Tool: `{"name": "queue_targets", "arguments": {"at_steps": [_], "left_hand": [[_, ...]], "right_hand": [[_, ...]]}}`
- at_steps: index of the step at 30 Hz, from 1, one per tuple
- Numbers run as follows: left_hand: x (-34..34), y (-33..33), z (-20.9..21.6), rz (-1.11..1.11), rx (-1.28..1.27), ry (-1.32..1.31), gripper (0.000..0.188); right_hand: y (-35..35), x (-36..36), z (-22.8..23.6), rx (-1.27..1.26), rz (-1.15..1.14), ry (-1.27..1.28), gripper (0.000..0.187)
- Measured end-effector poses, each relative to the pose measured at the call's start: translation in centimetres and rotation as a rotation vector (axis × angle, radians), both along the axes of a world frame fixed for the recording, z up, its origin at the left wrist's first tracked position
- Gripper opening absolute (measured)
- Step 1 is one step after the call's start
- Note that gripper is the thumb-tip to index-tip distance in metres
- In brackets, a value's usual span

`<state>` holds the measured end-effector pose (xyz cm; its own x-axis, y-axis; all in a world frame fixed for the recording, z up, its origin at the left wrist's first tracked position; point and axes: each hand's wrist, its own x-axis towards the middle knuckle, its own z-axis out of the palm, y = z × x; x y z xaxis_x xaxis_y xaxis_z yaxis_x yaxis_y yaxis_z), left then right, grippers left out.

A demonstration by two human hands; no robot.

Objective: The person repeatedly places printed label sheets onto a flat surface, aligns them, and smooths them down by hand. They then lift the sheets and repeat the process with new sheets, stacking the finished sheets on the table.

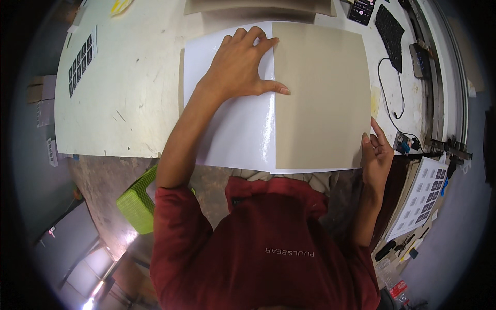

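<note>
A grey-brown sheet of cardboard [323, 98] lies on the right part of a glossy white sheet [227, 137] at the table's near edge. My left hand [235, 67] rests on the white sheet from the left, fingers partly bent and thumb stretched away. Its index fingertip and thumb tip touch the cardboard near its left edge. At the lower right, my right hand [377, 152] holds the cardboard's right edge between thumb and fingers. White shows as a thin strip along the cardboard's lower edge. Another brownish board [181, 88] peeks out beneath the white sheet's left side.
More cardboard [258, 6] lies at the table's far edge. A phone [361, 11], a black keyboard-like panel [390, 36] and a cable [382, 85] lie to the right. Printed sheets [82, 62] are at the left. A green basket [138, 204] stands below the table.
</note>
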<state>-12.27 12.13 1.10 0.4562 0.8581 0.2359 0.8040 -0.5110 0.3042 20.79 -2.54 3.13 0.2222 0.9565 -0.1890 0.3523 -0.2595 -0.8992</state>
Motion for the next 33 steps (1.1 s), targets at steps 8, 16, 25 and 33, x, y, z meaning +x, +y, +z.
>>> {"name": "queue_targets", "arguments": {"at_steps": [8, 16, 25, 33], "left_hand": [[0.6, -0.1, 0.3, 0.031, -0.017, 0.048, 0.099], [1.3, -1.1, 2.0, 0.104, 0.003, 0.095, 0.097], [-3.0, -17.6, 2.2, 0.178, -0.216, 0.036, 0.11], [-2.6, -24.3, -1.7, 0.757, 0.611, -0.137, 0.118]], "right_hand": [[-0.4, -1.9, 1.9, -0.116, -0.074, -0.481, 0.041], [-0.8, -6.9, 1.2, 0.472, 0.54, -0.587, 0.04], [-0.9, -7.6, -0.8, 0.398, 0.7, -0.612, 0.045], [-1.5, -6.6, -0.8, 0.431, 0.753, -0.599, 0.045]]}}
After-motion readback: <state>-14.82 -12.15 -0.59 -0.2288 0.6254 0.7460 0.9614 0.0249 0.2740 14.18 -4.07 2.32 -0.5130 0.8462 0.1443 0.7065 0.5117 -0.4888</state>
